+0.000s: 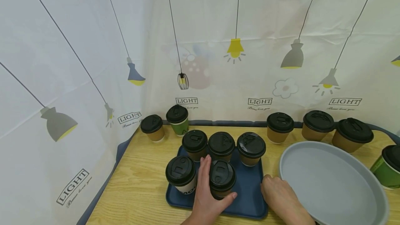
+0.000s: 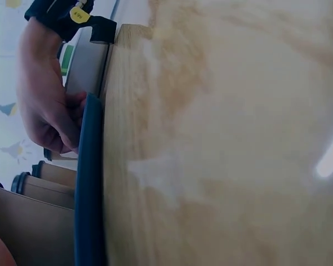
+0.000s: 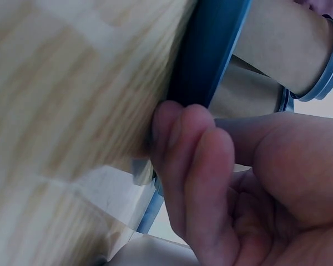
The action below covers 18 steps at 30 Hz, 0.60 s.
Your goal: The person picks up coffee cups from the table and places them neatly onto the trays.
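Observation:
A dark blue tray [image 1: 248, 186] stands on the wooden table, bearing several paper cups with black lids. My left hand [image 1: 206, 193] holds the front brown paper cup [image 1: 222, 176], its fingers along the left side and the thumb around the front. Left of that hand is a white cup [image 1: 181, 171] with dark lettering. Behind are three brown cups in a row, the left one [image 1: 195, 141], the middle one [image 1: 222, 145] and the right one [image 1: 251, 145]. My right hand [image 1: 281, 193] pinches the tray's right rim, its curled fingers at the edge in the right wrist view.
A large grey oval tray [image 1: 331, 183] lies to the right, close beside my right hand. Beyond it stand three brown lidded cups [image 1: 317, 126] and a green cup [image 1: 389, 169]. At the back left are a brown cup [image 1: 153, 129] and a green cup [image 1: 178, 121], before a printed curtain [image 1: 212, 79].

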Each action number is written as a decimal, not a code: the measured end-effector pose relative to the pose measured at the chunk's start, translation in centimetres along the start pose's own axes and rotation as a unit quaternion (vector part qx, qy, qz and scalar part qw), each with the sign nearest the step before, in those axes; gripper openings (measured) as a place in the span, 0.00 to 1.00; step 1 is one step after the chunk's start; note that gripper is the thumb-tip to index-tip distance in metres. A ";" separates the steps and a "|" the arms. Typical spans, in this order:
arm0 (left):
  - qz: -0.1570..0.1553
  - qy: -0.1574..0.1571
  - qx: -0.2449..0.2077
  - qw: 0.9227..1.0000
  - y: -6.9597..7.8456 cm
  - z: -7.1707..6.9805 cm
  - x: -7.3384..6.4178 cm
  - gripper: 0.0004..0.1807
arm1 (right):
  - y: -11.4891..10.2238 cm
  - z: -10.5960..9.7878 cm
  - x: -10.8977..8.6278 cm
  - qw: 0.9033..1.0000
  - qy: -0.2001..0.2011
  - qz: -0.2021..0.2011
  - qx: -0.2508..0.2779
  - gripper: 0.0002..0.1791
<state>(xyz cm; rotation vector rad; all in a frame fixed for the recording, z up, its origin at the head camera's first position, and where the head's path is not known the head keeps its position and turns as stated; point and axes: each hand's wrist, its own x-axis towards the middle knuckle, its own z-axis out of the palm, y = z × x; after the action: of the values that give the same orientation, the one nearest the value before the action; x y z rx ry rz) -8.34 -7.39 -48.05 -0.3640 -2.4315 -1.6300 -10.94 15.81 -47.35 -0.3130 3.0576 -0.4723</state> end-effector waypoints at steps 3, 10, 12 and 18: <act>0.041 0.015 0.030 0.999 0.2 0.0 0.0 0.59 | 0.0 0.0 0.0 1.000 -0.003 0.003 0.001 0.13; 0.125 0.047 0.091 0.987 0.7 -0.1 -0.1 0.56 | 0.0 0.1 0.1 1.000 -0.009 0.008 0.000 0.12; 0.157 0.052 0.092 0.982 1.2 -0.3 0.0 0.54 | 0.0 0.1 0.1 1.000 -0.008 0.008 0.001 0.12; 0.211 0.060 0.056 0.974 3.8 -1.3 1.0 0.48 | 0.0 0.1 0.1 1.000 -0.010 0.010 0.004 0.12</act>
<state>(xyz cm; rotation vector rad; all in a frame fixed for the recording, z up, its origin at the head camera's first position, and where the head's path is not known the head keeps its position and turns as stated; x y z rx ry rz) -8.07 -7.09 -43.97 -0.6872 -2.1575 -1.2882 -11.05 15.80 -47.47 -0.2842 3.0352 -0.4778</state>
